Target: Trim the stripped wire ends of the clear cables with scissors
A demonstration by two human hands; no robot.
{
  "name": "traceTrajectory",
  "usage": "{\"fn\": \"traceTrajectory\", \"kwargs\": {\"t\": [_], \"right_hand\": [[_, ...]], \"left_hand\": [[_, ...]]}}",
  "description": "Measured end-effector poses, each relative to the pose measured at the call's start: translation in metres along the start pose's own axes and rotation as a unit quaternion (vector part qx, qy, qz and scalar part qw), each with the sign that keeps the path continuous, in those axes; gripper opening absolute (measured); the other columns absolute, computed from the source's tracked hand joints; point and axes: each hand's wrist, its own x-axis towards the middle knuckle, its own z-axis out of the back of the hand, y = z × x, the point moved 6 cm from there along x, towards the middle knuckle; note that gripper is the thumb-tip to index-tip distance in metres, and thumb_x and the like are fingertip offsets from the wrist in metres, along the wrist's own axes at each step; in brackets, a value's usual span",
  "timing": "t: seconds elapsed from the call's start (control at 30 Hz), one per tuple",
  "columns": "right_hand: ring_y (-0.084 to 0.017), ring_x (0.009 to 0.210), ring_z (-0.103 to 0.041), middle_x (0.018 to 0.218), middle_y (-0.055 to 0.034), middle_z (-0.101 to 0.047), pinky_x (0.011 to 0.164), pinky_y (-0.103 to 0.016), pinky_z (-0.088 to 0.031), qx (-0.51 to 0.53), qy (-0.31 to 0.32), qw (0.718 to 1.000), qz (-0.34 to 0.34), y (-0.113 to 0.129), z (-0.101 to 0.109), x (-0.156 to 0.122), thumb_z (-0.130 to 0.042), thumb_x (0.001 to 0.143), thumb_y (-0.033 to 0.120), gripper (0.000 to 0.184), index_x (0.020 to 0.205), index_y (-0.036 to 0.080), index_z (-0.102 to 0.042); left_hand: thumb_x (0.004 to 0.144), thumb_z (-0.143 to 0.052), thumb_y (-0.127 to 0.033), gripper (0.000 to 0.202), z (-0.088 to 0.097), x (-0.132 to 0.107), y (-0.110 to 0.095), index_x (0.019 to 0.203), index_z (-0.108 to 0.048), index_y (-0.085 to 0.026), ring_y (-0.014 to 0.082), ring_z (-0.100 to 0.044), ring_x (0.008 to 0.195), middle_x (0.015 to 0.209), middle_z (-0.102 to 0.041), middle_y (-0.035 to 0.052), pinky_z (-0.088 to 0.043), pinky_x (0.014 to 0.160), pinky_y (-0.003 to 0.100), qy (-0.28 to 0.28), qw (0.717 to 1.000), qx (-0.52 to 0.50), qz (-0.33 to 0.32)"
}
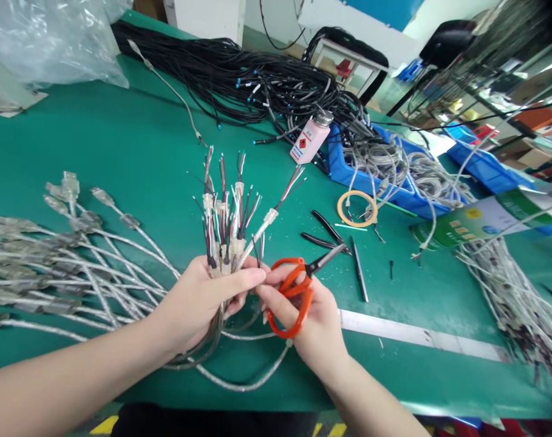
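My left hand (221, 288) is closed around a bundle of clear-jacketed grey cables (239, 246), whose stripped ends with red, black and white wires point up. The same cables' other ends, with clear USB-type plugs (70, 188), fan out to the left on the table. Orange-handled scissors (298, 288) sit in my right hand (316, 321), their dark blades pointing up and right. The thumb and fingertips of that hand meet my left fingertips at a cable end; exactly what they pinch is hidden. One cable loops below both hands.
The green table (121, 133) holds black cables (266, 79), a pink bottle (311, 136) and blue bins (367, 188) of grey cables. Black-handled pliers (328, 230), a tape ring (357, 208), a thin tool (359, 270) and a steel ruler (421, 337) lie right. Another cable bundle (512, 297) lies farther right.
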Motion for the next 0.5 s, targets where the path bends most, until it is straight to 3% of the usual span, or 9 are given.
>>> {"fn": "traceTrajectory", "kwargs": {"t": [0.1, 0.2, 0.27, 0.33, 0.5], "right_hand": [[-0.007, 0.052, -0.055, 0.061, 0.0039, -0.06, 0.05, -0.02, -0.045, -0.024, -0.014, 1.0, 0.002, 0.004, 0.009, 0.001, -0.076, 0.081, 0.029, 0.013, 0.078, 0.02, -0.068], [-0.009, 0.052, -0.059, 0.057, 0.0034, -0.061, 0.051, -0.02, -0.048, 0.017, -0.008, 0.999, -0.03, 0.001, 0.013, 0.002, -0.075, 0.083, 0.038, 0.019, 0.091, 0.02, -0.073], [-0.009, 0.052, -0.062, 0.06, 0.0028, -0.065, 0.05, -0.02, -0.05, 0.082, 0.023, 0.995, -0.047, -0.001, 0.009, 0.003, -0.078, 0.08, 0.034, 0.019, 0.093, 0.021, -0.073], [-0.008, 0.05, -0.063, 0.067, 0.0019, -0.07, 0.049, -0.018, -0.051, 0.144, 0.039, 0.988, -0.049, -0.001, 0.003, 0.004, -0.08, 0.077, 0.026, 0.012, 0.083, 0.02, -0.071], [-0.009, 0.046, -0.061, 0.066, 0.0017, -0.07, 0.045, -0.019, -0.049, 0.175, 0.007, 0.984, -0.03, 0.0, -0.001, 0.005, -0.08, 0.073, 0.019, 0.014, 0.072, 0.018, -0.066]], "left_hand": [[0.071, -0.079, -0.028, 0.02, -0.001, -0.001, -0.002, 0.07, -0.063, -0.017, 0.0057, -0.044, 0.05, 0.069, -0.065, -0.001, -0.032, 0.043, 0.017, 0.01, 1.0, 0.013, -0.004], [0.075, -0.076, -0.026, 0.016, -0.006, -0.002, 0.006, 0.074, -0.063, -0.017, 0.0056, -0.044, 0.048, 0.067, -0.069, 0.0001, -0.03, 0.044, 0.018, 0.068, 0.997, 0.042, 0.023], [0.075, -0.076, -0.023, 0.012, -0.008, -0.004, 0.011, 0.074, -0.066, -0.016, 0.0051, -0.043, 0.049, 0.066, -0.07, 0.0, -0.029, 0.045, 0.018, 0.108, 0.991, 0.066, 0.031], [0.076, -0.075, -0.021, 0.008, -0.009, -0.004, 0.013, 0.074, -0.069, -0.016, 0.005, -0.043, 0.05, 0.067, -0.07, -0.0001, -0.028, 0.046, 0.019, 0.127, 0.988, 0.08, 0.025], [0.072, -0.078, -0.023, 0.013, -0.008, -0.004, 0.015, 0.077, -0.068, -0.017, 0.0056, -0.043, 0.049, 0.067, -0.072, 0.0002, -0.027, 0.046, 0.021, 0.108, 0.991, 0.069, 0.039]]}}
